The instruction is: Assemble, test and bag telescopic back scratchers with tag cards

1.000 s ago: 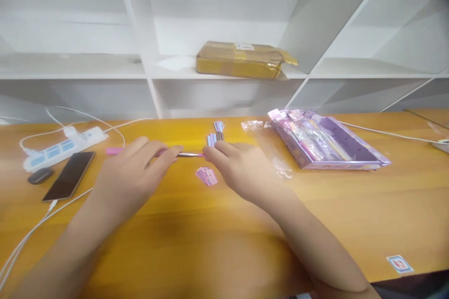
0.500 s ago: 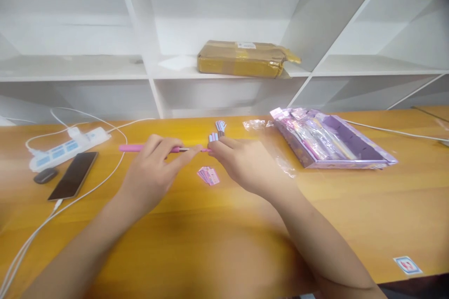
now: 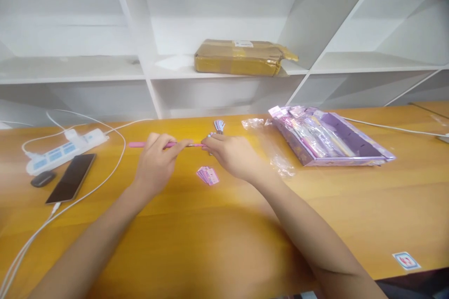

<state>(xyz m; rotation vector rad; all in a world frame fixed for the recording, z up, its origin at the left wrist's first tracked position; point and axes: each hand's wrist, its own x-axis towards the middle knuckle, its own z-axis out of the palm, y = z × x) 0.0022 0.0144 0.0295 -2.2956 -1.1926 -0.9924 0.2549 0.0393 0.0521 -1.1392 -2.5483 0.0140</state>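
A pink pen barrel (image 3: pixel 136 144) lies level in my left hand (image 3: pixel 157 159), its fingers closed round it. My right hand (image 3: pixel 228 152) pinches a thin pink piece (image 3: pixel 198 145) in line with the barrel, with a dark and silvery section between the two hands. Small striped pieces (image 3: pixel 219 126) rest just behind my right hand, which partly hides others. Fanned pink cards (image 3: pixel 208 175) lie on the table in front of the hands.
To the right is a purple box (image 3: pixel 343 164) of wrapped items, with clear plastic wrappers (image 3: pixel 282 166) beside it. At left are a power strip (image 3: pixel 66 149), cables and a phone (image 3: pixel 71 178). A taped parcel (image 3: pixel 238 58) sits on the shelf behind.
My left hand and the pink barrel have shifted right, and my right hand has moved slightly left. The hands are closer together, and the section between them looks different.
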